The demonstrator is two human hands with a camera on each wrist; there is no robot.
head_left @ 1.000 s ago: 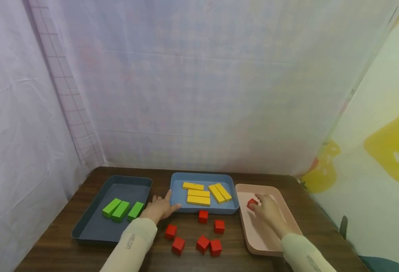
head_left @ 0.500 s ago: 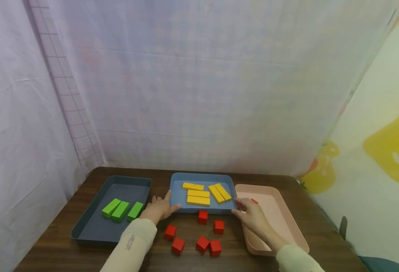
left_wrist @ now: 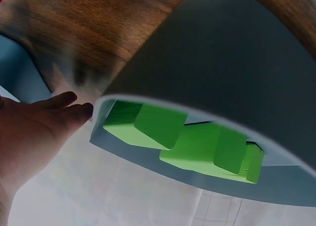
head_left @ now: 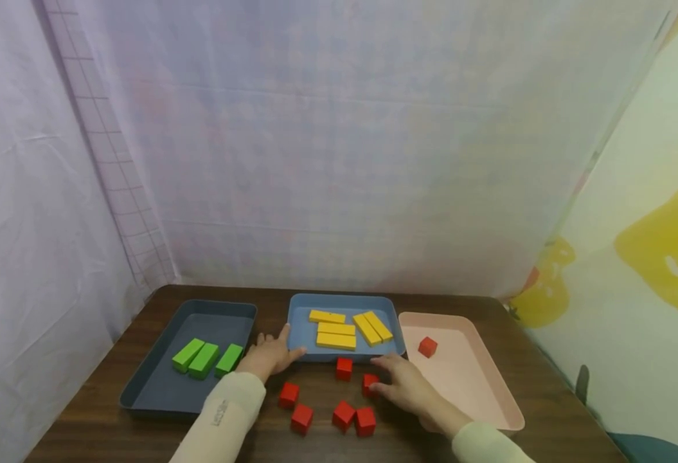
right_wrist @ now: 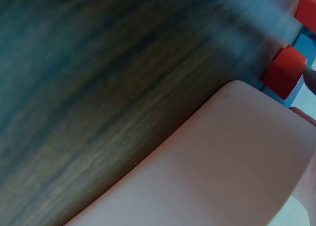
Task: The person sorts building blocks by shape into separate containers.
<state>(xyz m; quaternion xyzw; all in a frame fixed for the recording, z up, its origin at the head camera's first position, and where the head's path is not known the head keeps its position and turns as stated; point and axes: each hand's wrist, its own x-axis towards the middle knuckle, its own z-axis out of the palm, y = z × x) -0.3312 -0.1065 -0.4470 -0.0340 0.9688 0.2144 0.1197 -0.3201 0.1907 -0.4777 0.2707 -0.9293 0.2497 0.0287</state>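
Your right hand (head_left: 405, 389) lies low over the desk (head_left: 113, 424) near its front edge, fingers loosely spread and touching a red cube (head_left: 370, 384), which sits just left of the fingertips; whether they grip it, you cannot tell. It is a cube, with no long axis. Your left hand (head_left: 269, 355) rests flat, fingers straight, at the blue tray (head_left: 298, 308)'s near left corner, farther from the cube.

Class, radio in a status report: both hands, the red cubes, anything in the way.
Left hand flat by blue tray. Right hand reaching red cube, not gripped. One cube in pink tray. Nothing in the way.
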